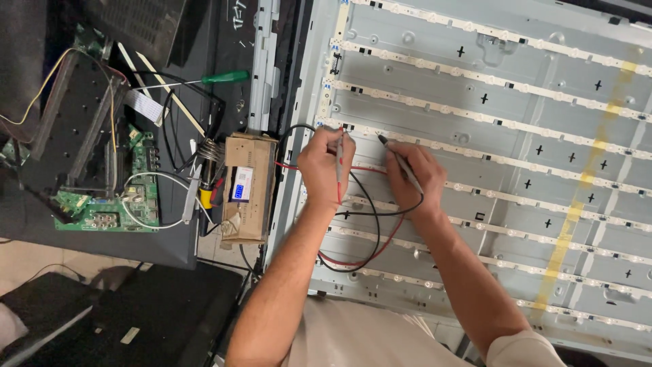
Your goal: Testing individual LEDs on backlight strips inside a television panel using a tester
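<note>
My left hand (pixel 324 165) grips a red test probe (pixel 339 163), its tip set down on a white light strip (pixel 516 125) of the grey metal panel (pixel 543 68). My right hand (pixel 412 178) holds a black test probe (pixel 399 160) like a pen, tip touching the same strip a little to the right. Red and black leads (pixel 360 245) loop under both wrists and run left to a brown box tester with a blue display (pixel 246 187).
Left of the panel lie a green circuit board (pixel 112 207), a green-handled screwdriver (pixel 210 78), a soldering iron stand with a coil (pixel 207 153) and tangled wires. A yellow tape stripe (pixel 584 190) crosses the panel. Dark covers (pixel 136 306) sit at lower left.
</note>
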